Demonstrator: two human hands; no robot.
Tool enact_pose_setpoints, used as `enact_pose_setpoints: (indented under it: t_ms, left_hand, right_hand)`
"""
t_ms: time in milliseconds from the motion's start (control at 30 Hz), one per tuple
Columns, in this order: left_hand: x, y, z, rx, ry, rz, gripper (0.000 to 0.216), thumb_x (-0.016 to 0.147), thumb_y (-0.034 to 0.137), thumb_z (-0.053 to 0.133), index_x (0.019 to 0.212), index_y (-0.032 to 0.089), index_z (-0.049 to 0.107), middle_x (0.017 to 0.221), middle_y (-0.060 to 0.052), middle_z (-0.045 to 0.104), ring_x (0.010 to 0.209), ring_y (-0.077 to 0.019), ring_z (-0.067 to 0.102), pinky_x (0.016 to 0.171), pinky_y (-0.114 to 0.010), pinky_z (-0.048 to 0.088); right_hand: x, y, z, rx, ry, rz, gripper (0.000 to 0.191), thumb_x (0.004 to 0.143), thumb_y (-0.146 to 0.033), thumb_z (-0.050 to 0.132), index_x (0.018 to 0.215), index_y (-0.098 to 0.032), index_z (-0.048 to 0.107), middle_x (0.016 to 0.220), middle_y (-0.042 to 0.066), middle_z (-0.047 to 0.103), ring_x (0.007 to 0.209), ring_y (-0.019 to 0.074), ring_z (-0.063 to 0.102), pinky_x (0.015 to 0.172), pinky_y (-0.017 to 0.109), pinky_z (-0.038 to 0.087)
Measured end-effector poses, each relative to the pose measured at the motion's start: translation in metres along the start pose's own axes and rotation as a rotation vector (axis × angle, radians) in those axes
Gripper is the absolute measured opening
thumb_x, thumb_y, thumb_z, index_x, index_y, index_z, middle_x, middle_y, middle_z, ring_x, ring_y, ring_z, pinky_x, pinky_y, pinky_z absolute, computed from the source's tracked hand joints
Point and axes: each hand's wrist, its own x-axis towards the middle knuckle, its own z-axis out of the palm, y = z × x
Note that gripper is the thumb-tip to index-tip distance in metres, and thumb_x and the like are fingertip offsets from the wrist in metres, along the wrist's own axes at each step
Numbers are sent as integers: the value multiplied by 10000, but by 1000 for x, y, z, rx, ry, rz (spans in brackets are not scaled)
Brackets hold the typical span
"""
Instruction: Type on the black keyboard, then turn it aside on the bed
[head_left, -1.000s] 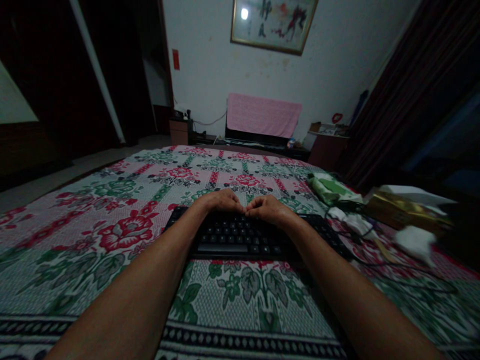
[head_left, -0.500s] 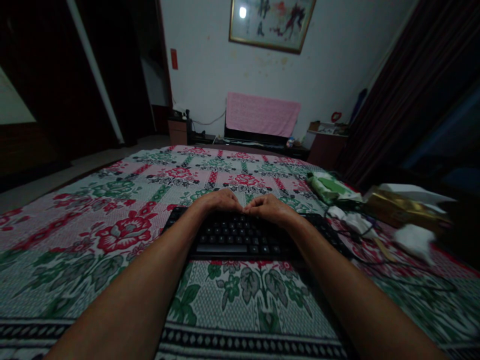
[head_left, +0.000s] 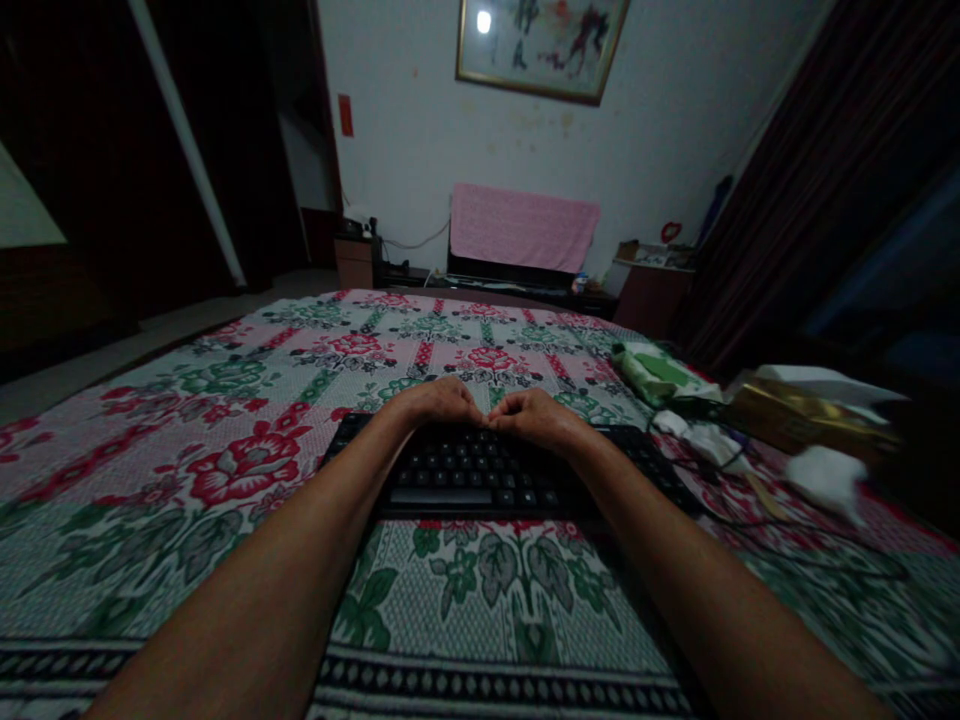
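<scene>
A black keyboard (head_left: 457, 478) lies flat on the flowered bedspread (head_left: 517, 590), its space bar on the near side. My left hand (head_left: 444, 402) is over the keyboard's far rows, fingers curled and pinched together. Opposite it, my right hand (head_left: 529, 415) is closed in a similar pinch. The fingertips of both hands meet or nearly meet above the far edge of the keys. Whatever sits between them, if anything, is too small or too hidden to make out. My hands and forearms cover parts of the keyboard's left and right sides.
To the right lie a green-and-white packet (head_left: 664, 372), a gold tissue box (head_left: 810, 410), crumpled white tissue (head_left: 825, 478) and a dark cable (head_left: 817, 540). Beyond the bed, a pink cloth (head_left: 525, 225) hangs over a dark panel by the wall.
Both hands hold nearly the same pinched pose above the keyboard. The whole view has shifted very slightly; nothing else visibly differs.
</scene>
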Motion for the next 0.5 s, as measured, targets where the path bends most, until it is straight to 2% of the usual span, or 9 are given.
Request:
enact_pose_setpoints:
  t_ms: [200, 500]
  left_hand:
    - [0, 1, 1, 0, 4, -7, 254, 515, 378, 568, 575, 131, 580, 414, 51, 368, 390, -47, 282, 387, -200, 212]
    - [-5, 4, 0, -29, -9, 23, 251, 526, 369, 563, 598, 130, 590, 430, 49, 400, 409, -48, 292, 409, -193, 229]
  right_hand:
    - [3, 1, 2, -8, 21, 5, 147, 562, -260, 583, 635, -134, 604, 544, -23, 557, 460, 51, 425, 451, 153, 340]
    - [-2, 3, -1, 2, -47, -43, 229, 611, -328, 552, 716, -135, 617, 580, -17, 562, 463, 52, 422, 441, 156, 333]
